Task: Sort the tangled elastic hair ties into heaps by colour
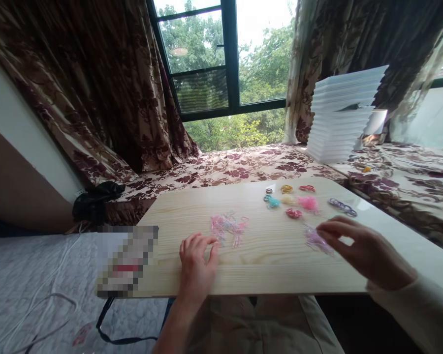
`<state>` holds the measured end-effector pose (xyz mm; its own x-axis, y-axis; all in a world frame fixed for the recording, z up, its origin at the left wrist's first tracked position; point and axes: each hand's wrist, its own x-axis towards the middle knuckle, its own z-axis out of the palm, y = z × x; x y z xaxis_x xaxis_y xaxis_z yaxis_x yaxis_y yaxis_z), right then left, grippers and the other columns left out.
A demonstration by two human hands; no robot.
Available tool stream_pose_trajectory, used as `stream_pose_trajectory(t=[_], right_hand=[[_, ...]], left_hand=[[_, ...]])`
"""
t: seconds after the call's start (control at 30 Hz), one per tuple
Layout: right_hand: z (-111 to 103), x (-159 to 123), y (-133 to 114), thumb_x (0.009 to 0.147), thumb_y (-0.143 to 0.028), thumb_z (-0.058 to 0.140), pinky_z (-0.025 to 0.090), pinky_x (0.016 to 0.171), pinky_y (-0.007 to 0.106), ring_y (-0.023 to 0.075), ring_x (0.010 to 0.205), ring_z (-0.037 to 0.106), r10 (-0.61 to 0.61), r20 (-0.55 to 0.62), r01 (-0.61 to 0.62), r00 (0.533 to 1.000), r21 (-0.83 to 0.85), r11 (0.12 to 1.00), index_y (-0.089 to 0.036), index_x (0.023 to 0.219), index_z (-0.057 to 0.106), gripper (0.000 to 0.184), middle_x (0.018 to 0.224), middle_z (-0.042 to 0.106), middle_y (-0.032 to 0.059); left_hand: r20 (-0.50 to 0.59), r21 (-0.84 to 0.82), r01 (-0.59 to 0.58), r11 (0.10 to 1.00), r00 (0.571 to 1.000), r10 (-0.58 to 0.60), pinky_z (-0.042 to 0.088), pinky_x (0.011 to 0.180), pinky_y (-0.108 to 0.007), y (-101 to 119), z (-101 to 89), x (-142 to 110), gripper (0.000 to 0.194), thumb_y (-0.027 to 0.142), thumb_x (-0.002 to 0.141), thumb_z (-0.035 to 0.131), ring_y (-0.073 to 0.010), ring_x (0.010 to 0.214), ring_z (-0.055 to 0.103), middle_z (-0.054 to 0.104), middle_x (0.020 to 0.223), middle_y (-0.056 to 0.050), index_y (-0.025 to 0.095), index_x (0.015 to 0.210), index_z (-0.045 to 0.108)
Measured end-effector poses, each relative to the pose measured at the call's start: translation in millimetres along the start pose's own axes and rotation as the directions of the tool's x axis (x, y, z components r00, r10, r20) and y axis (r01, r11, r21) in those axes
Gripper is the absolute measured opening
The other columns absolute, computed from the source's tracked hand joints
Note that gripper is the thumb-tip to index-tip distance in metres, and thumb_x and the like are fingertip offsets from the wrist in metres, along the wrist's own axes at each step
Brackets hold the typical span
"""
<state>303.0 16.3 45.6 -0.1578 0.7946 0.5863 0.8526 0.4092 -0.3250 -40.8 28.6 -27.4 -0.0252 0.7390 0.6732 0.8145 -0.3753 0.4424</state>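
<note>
A loose pile of small mixed pastel bands (229,228) lies mid-table. My left hand (197,255) rests at its near left edge, fingers loosely bent and partly spread, thumb and index tips close to the bands. Over a pile of thin purple bands (315,239) on the right is my right hand (358,248), thumb and index tips brought together. Whatever they hold, if anything, is too small to make out. Farther back are a pink pile (308,203), a pale yellow pile (288,199) and a turquoise pile (272,202).
Hair-tie-like rings lie near the piles: yellow (287,189), red (307,188), pinkish red (293,213) and dark purple (342,207). A blurred-out object (129,263) with a black strap sits at the table's left edge. Tall white stacked sheets (335,123) stand behind.
</note>
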Motion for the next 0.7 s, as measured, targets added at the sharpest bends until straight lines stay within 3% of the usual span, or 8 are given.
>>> stream_pose_trajectory(t=[0.07,0.13,0.2,0.33,0.53,0.7], right_hand=[[-14.3,24.6,18.8,0.084,-0.041,0.054,0.049,0.063,0.034,0.0191,0.064,0.063,0.014,0.05,-0.009,0.999,-0.097,0.995,-0.023,0.076,0.071,0.026,0.082,0.07,0.0074],[-16.6,57.7,30.2,0.083,-0.035,0.054,0.048,0.065,0.034,0.02,0.067,0.063,0.088,0.178,-0.054,0.98,-0.19,0.98,-0.023,0.076,0.072,0.023,0.082,0.071,0.0085],[-6.4,92.4,34.9,0.079,-0.03,0.057,0.047,0.066,0.033,0.0213,0.07,0.063,0.126,0.263,-0.055,0.956,-0.262,0.963,-0.022,0.073,0.073,0.019,0.081,0.071,0.0087],[33.8,140.7,31.8,0.071,-0.022,0.06,0.043,0.061,0.032,0.0216,0.066,0.062,0.139,0.314,-0.044,0.939,-0.29,0.956,-0.023,0.068,0.073,0.013,0.072,0.07,0.0068],[78.0,151.2,24.0,0.068,-0.018,0.063,0.038,0.054,0.03,0.0187,0.059,0.06,0.102,0.309,-0.013,0.945,-0.278,0.96,-0.022,0.048,0.062,0.02,0.053,0.061,0.0058],[79.7,159.9,30.0,0.064,-0.021,0.07,0.035,0.051,0.029,0.0156,0.051,0.055,0.08,0.242,-0.026,0.967,-0.221,0.975,-0.022,0.04,0.055,0.028,0.044,0.054,0.0029]], left_hand=[[-0.001,-0.001,0.002,1.0,1.0,-0.002,0.041,0.099,-0.048,-0.2,0.1,-0.3,0.013,0.021,0.085,0.055,-0.0267,0.103,0.057,0.072,0.09,-0.003,0.022,0.086,0.068],[0.002,-0.005,0.003,1.0,1.0,-0.003,0.041,0.098,-0.048,-0.6,0.4,-0.5,0.013,0.021,0.085,0.055,-0.0268,0.103,0.057,0.072,0.091,-0.003,0.022,0.086,0.068],[0.002,-0.012,0.007,1.0,1.0,-0.007,0.042,0.098,-0.049,-1.1,1.0,-0.5,0.013,0.022,0.085,0.054,-0.0269,0.104,0.057,0.072,0.09,-0.004,0.022,0.086,0.068],[0.003,-0.028,0.023,0.999,1.0,-0.023,0.042,0.098,-0.05,-1.3,1.6,-0.6,0.015,0.023,0.085,0.053,-0.0275,0.104,0.056,0.072,0.089,-0.004,0.022,0.084,0.068],[0.024,-0.028,0.048,0.998,0.999,-0.047,0.042,0.1,-0.049,2.6,-1.4,-1.7,0.016,0.019,0.084,0.052,-0.0271,0.106,0.056,0.071,0.091,-0.004,0.022,0.085,0.068],[0.02,-0.026,0.062,0.998,0.998,-0.061,0.042,0.1,-0.049,4.7,-2.6,-1.5,0.014,0.019,0.084,0.054,-0.0268,0.107,0.056,0.071,0.092,-0.004,0.022,0.086,0.067]])
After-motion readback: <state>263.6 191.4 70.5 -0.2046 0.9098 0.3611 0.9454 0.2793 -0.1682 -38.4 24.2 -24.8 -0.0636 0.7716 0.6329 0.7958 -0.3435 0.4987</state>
